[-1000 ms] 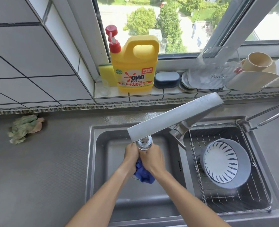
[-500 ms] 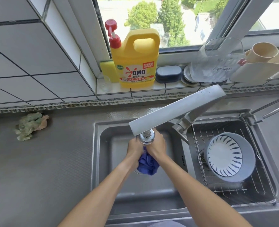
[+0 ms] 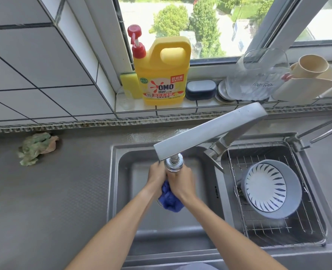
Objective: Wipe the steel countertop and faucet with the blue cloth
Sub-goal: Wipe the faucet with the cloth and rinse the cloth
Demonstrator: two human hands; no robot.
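The blue cloth (image 3: 170, 198) is bunched between my two hands over the left sink basin, right under the faucet's round chrome nozzle (image 3: 173, 165). My left hand (image 3: 157, 177) and my right hand (image 3: 180, 182) press together and both grip the cloth, which hangs out below them. The flat steel faucet spout (image 3: 209, 131) slants from upper right down to the nozzle. The steel countertop (image 3: 44, 201) spreads to the left of the sink.
A crumpled green rag (image 3: 37, 148) lies on the counter by the wall. A yellow detergent bottle (image 3: 161, 73), sponge, soap box, glass jug and beige cups line the windowsill. The right basin holds a wire rack (image 3: 274, 230) with a blue-patterned bowl (image 3: 271, 189).
Both hands stay clasped on the cloth under the nozzle, shifting slightly as they work it. The view has moved a little.
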